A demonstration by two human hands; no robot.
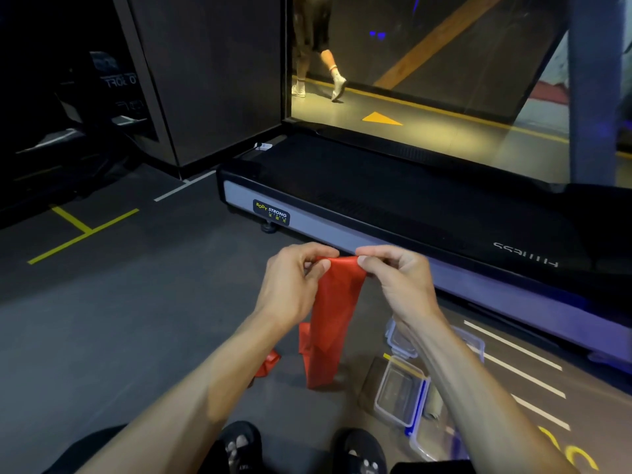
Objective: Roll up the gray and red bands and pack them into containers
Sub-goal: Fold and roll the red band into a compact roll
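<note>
- The red band (pixel 333 302) is hanging from both hands at the middle of the view, its top edge stretched short between them and its length falling toward 6 o'clock, where the lower end is folding onto the floor (pixel 102 336).
- The left hand (pixel 294 285) is holding the band's top corner at the 9 o'clock side; its grip is pinching the red fabric between thumb and curled fingers.
- The right hand (pixel 400 278) is holding the opposite corner at the 3 o'clock side, thumb and forefinger pressing together on the edge, the other fingers curling in behind.
- Both forearms are reaching up from the bottom of the view, converging toward 12 o'clock, wrists raised above the floor.
- A further piece of red fabric is lying on the floor at 7 o'clock of the hanging band, partly hidden by the left forearm.
- Clear containers (pixel 398 391) with blue-trimmed lids are sitting on the floor at 4 o'clock of the band, partly behind the right forearm.
- A treadmill (pixel 376 213) is standing at 12 o'clock beyond the hands.
</note>
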